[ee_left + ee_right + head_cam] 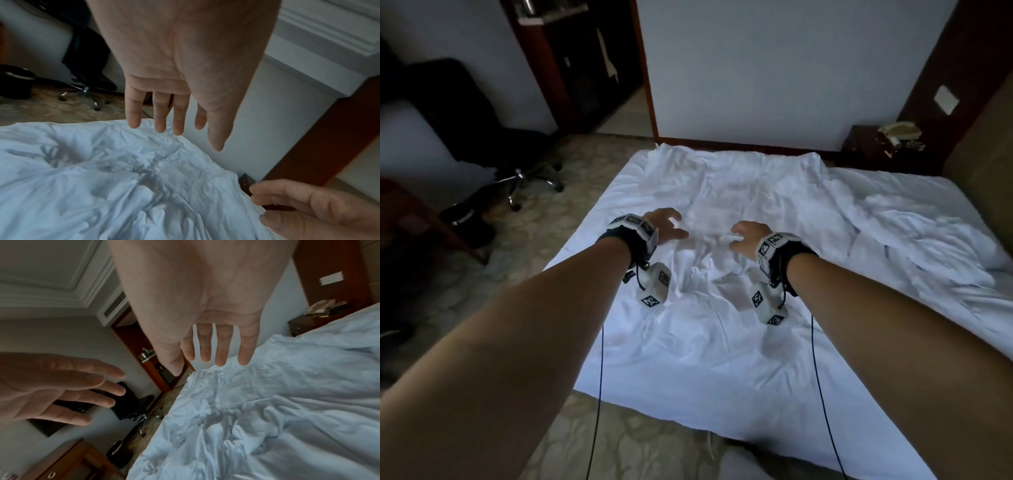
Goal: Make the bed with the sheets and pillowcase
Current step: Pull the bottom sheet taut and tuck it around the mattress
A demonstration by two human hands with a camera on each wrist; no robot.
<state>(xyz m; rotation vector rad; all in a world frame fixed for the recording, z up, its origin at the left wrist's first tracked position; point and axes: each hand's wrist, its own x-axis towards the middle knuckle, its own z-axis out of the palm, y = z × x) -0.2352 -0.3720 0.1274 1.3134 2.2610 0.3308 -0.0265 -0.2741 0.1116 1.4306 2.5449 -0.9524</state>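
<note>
Reaching out over a wrinkled white sheet (739, 342) spread across the bed, with both hands held palm down above its middle; left hand (664, 224) with fingers (134, 113) spread and nearly straight, thumb out to the side, gripping nothing; right hand (748, 236) likewise loose and splayed, its 4 fingers (223, 350) apart and hanging over the cloth, holding nothing; hovering close to the fabric, though whether any fingertip touches it cannot be told. Draped over the near left corner of the mattress, flatter toward the far edge, bunched into thicker rumpled folds (928, 246) on the right side. Strapped on each wrist, a marker-covered band with a white block dangling beneath and a dark cable running down toward the floor. Standing left of the bed on the patterned floor, a black office chair (517, 161) with a chrome star base; set in the far right corner, a dark wooden nightstand (869, 147) carrying a telephone (899, 132); hidden or out of view, any pillowcase
</note>
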